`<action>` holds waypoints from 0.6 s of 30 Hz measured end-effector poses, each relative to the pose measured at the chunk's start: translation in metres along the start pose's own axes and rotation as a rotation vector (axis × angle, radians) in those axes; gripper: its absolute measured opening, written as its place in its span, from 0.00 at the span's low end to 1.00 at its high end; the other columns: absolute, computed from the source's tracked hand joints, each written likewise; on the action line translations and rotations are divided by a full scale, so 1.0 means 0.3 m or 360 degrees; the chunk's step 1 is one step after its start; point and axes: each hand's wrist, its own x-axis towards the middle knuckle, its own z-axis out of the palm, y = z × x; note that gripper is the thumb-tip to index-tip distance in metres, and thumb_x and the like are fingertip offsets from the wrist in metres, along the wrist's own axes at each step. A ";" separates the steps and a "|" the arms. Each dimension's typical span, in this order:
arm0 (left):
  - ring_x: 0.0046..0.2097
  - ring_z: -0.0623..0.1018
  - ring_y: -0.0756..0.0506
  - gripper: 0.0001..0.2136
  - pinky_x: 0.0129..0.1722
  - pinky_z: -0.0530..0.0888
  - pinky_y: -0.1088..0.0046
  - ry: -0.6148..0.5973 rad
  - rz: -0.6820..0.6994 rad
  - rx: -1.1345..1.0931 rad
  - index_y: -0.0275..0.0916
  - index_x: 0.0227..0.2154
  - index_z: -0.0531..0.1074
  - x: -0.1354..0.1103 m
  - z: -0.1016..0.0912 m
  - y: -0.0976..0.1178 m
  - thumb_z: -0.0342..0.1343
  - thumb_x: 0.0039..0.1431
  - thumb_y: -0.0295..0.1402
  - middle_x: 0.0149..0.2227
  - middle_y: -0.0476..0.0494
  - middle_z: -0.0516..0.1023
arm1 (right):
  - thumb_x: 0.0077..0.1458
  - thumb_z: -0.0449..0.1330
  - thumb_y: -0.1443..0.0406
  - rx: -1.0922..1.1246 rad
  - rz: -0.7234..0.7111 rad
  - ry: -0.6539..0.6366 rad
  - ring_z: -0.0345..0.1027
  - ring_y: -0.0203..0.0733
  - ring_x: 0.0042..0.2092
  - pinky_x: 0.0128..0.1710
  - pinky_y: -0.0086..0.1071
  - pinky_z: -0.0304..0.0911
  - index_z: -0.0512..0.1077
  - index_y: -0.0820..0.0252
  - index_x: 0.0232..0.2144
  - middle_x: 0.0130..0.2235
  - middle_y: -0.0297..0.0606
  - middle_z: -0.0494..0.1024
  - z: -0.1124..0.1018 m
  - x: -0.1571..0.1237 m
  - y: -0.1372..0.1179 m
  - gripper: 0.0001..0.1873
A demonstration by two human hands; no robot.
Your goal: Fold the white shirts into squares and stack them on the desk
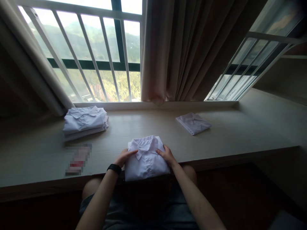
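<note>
A folded white shirt [147,164] lies at the front edge of the desk, collar away from me and buttons facing up. My left hand [125,156], with a black band on the wrist, grips its left side, thumb on top near the collar. On the opposite side, my right hand [167,155] holds the shirt the same way. The fingers beneath the cloth are hidden on both sides. A stack of folded white shirts [85,121] sits at the back left. Toward the back right lies another folded white shirt [194,124].
The pale wooden desk [230,134] runs along a barred window [96,57]. A blurred-out flat item [78,159] rests on the left part. Long curtains [192,48] hang behind, and a panel [271,115] bounds the right end.
</note>
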 end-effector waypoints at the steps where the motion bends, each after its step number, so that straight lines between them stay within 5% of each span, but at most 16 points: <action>1: 0.40 0.82 0.38 0.27 0.38 0.79 0.66 -0.0158 -0.0064 -0.0103 0.33 0.44 0.75 -0.018 -0.005 0.008 0.72 0.44 0.44 0.43 0.34 0.82 | 0.47 0.68 0.52 0.0103 0.0030 -0.0052 0.74 0.49 0.47 0.46 0.37 0.70 0.72 0.59 0.46 0.48 0.43 0.80 -0.008 -0.013 -0.008 0.27; 3: 0.36 0.82 0.40 0.27 0.35 0.79 0.67 -0.0278 -0.0131 -0.0238 0.33 0.45 0.75 -0.049 -0.011 0.011 0.72 0.44 0.42 0.43 0.34 0.82 | 0.47 0.68 0.52 0.0239 0.0101 -0.0147 0.74 0.50 0.47 0.45 0.37 0.70 0.72 0.59 0.48 0.49 0.43 0.80 -0.027 -0.037 -0.028 0.28; 7: 0.37 0.82 0.41 0.29 0.35 0.80 0.67 -0.0221 -0.0005 -0.0478 0.37 0.52 0.70 -0.070 0.008 -0.009 0.71 0.47 0.41 0.45 0.36 0.81 | 0.46 0.70 0.52 0.0321 0.0169 -0.0214 0.75 0.50 0.47 0.45 0.37 0.71 0.72 0.60 0.49 0.49 0.43 0.80 -0.065 -0.043 -0.048 0.30; 10: 0.39 0.82 0.42 0.33 0.37 0.80 0.67 -0.0166 0.0091 -0.0603 0.43 0.57 0.65 -0.047 0.039 -0.023 0.71 0.48 0.38 0.48 0.39 0.79 | 0.44 0.71 0.52 0.0191 0.0140 -0.0134 0.75 0.49 0.46 0.44 0.37 0.71 0.72 0.61 0.47 0.48 0.44 0.80 -0.080 -0.001 -0.035 0.31; 14: 0.36 0.81 0.44 0.33 0.35 0.79 0.68 -0.0029 -0.0089 -0.0588 0.41 0.54 0.65 -0.006 0.061 -0.040 0.72 0.45 0.36 0.45 0.38 0.80 | 0.42 0.70 0.53 -0.0041 0.0215 -0.0082 0.76 0.50 0.43 0.41 0.36 0.71 0.73 0.62 0.44 0.46 0.46 0.81 -0.097 0.049 -0.008 0.29; 18: 0.41 0.82 0.40 0.33 0.39 0.80 0.64 0.0225 -0.0056 -0.0426 0.38 0.56 0.63 0.000 0.035 -0.076 0.70 0.49 0.38 0.49 0.32 0.78 | 0.48 0.65 0.54 -0.0362 0.0268 0.0275 0.77 0.50 0.41 0.40 0.38 0.71 0.74 0.63 0.42 0.42 0.48 0.82 -0.135 0.004 0.021 0.23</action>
